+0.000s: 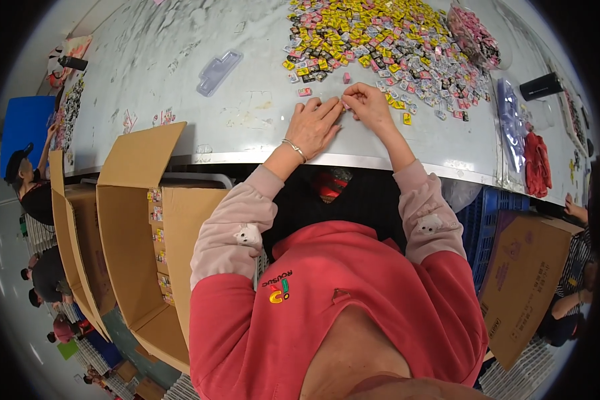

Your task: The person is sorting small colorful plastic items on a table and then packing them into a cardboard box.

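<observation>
Both of my hands meet at the table's near side. My left hand [313, 125], a bracelet at its wrist, rests palm down with fingers stretched and the thumb apart. Its fingertips reach toward those of my right hand [368, 108], which are pinched around a tiny pinkish piece mostly hidden by the fingers. Just beyond them lie a loose pink piece [347, 78] and a pink-and-white one [305, 92]. Farther off spreads a big pile of small yellow, pink, black and clear-white pieces [380, 43]. A single yellow piece [407, 119] sits right of my right hand.
A clear plastic tray [219, 72] lies left on the marbled table [260, 47]. To the right are a bag of pink pieces [475, 37], a black bottle [541, 87] and red cloth [537, 165]. Open cardboard boxes [140, 157] stand lower left; other people work on both sides.
</observation>
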`<state>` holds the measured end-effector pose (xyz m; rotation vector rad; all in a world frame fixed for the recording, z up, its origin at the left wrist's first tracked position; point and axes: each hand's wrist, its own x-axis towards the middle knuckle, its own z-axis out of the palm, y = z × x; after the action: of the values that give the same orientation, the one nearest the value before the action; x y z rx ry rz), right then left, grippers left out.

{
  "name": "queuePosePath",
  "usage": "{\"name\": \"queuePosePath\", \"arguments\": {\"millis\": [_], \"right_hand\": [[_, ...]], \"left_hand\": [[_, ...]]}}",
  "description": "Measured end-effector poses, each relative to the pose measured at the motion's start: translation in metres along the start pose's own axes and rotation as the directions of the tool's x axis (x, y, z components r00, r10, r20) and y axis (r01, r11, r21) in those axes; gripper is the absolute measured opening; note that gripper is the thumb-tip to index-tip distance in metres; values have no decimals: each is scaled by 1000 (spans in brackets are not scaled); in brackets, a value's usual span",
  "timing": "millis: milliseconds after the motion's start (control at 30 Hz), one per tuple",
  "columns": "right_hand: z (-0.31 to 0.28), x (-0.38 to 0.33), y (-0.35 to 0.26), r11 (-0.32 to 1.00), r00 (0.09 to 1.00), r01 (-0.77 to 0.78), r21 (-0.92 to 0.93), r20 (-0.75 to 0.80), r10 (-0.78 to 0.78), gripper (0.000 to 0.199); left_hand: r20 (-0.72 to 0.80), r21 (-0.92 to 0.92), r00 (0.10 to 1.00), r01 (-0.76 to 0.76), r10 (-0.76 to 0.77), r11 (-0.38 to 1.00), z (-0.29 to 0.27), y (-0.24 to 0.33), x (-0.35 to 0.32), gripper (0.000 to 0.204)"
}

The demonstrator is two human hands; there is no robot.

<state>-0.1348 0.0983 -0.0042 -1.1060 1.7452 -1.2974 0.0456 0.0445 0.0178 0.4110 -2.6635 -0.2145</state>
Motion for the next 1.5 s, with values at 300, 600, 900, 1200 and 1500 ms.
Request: {"name": "queuePosePath", "arguments": {"millis": [300, 600, 900, 1200, 1500], "right_hand": [[-1, -2, 5, 1000, 999, 1, -1, 34, -1, 11], [-3, -3, -5, 977, 994, -105, 188, 27, 101, 12], [12, 4, 2, 943, 972, 225, -246, -7, -234, 11], [-1, 0, 3, 991, 1000, -6, 134, 11, 4, 16], [10, -20, -14, 811, 949, 316, -492, 181, -259, 24]], "left_hand": [[43, -4, 999, 9, -9, 1000, -1, -9, -7, 46], [157, -121, 987, 39, -20, 992, 8, -8, -19, 49], [-2, -273, 998, 61, -64, 960, 14, -7, -21, 46], [-151, -594, 854, 324, -497, 737, -44, -39, -27, 25], [-70, -256, 918, 361, -390, 897, -29, -27, -66, 48]]}}
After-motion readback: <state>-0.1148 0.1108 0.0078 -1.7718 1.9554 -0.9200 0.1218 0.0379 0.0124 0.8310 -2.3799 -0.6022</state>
